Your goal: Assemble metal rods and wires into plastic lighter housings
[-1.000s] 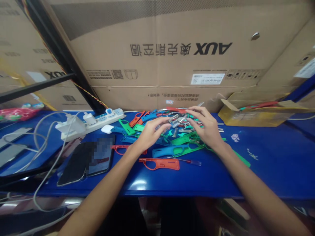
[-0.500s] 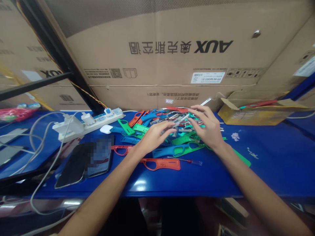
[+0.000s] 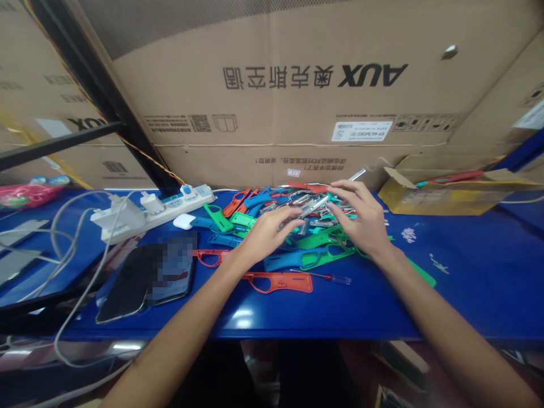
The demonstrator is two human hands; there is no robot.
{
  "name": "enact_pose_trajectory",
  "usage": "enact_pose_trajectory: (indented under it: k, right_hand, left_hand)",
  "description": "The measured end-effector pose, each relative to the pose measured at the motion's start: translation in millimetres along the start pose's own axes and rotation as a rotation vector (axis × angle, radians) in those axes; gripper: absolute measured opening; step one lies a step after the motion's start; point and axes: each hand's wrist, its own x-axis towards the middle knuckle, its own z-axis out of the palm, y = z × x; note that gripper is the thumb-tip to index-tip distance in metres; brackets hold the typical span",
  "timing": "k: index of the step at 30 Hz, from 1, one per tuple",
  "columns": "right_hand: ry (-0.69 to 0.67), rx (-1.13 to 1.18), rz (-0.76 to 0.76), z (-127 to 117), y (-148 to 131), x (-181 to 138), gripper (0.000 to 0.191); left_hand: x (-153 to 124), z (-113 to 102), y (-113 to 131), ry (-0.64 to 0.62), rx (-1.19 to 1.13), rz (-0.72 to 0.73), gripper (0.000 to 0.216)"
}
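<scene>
A heap of coloured plastic handle parts [image 3: 314, 255] in blue, green and orange lies on the blue bench [image 3: 467, 283], mixed with small shiny metal pieces [image 3: 308, 207]. My left hand [image 3: 266, 232] rests on the heap's left side, fingers curled and pinching at the metal pieces. My right hand [image 3: 361, 218] hovers over the heap's right side with its fingers spread and bent, tips among the metal pieces. An orange handle part [image 3: 280, 281] and a thin screwdriver [image 3: 327, 276] lie in front of the heap.
A white power strip [image 3: 148, 212] with plugs and grey cables sits at the left. Two dark phones [image 3: 148, 277] lie beside it. Large cardboard boxes [image 3: 297, 85] wall the back. An open yellow carton [image 3: 446, 195] stands at the right.
Both hands have shifted slightly within the heap; my left hand's fingertips moved right towards the metal pieces. The view has drifted a little.
</scene>
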Motion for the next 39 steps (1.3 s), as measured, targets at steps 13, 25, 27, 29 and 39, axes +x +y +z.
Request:
enact_pose_trajectory:
  k: [13, 25, 27, 29, 39]
  right_hand:
    - [-0.035, -0.019, -0.09, 7.9, -10.6, -4.7, 0.039]
    - [0.027, 0.091, 0.088, 10.2, -12.1, -3.5, 0.017]
    - [0.041, 0.096, 0.141, 7.3, -9.6, -2.4, 0.016]
    - [0.054, 0.085, 0.167, 4.9, -6.3, -1.9, 0.015]
    - [0.123, 0.074, 0.231, -1.8, 9.5, -1.1, 0.013]
  left_hand:
    - [0.0, 0.7, 2.9, 0.017, -0.14, -0.061, 0.031]
    - [1.6, -5.6, 14.8, 0.006, -0.509, -0.261, 0.031]
    - [2.3, -10.2, 14.3, 0.025, -0.463, -0.275, 0.032]
    - [3.1, -16.0, 10.9, 0.041, -0.396, -0.274, 0.033]
    - [-4.0, -41.9, -11.1, -0.225, -0.075, -0.301, 0.054]
